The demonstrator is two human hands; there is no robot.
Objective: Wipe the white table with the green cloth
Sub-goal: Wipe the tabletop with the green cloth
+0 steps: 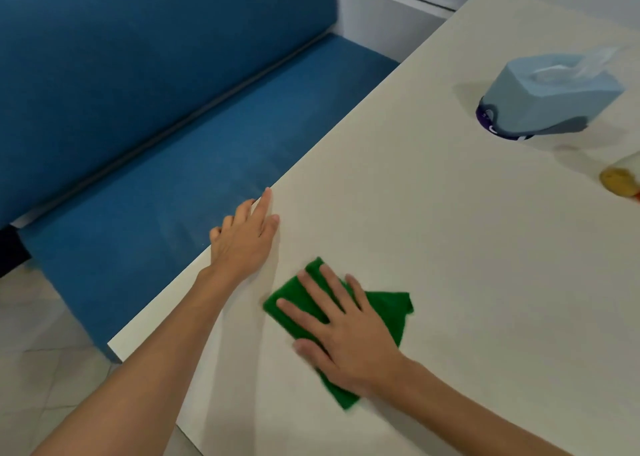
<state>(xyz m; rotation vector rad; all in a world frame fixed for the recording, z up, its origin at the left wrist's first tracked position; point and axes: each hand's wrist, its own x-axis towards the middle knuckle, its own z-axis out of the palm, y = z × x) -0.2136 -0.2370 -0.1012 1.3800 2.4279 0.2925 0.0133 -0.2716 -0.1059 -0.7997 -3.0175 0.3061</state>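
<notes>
Right hand [349,334] flat on green cloth [388,308]

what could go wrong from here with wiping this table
1. The right hand presses flat on the green cloth; a loose corner sticks out past it and could bunch up.
2. The tissue box and a small yellow thing stand farther along the table; a wide sweep might knock them.
3. The left hand rests at the table edge beside the cloth; a stroke that way may bump it.
</notes>
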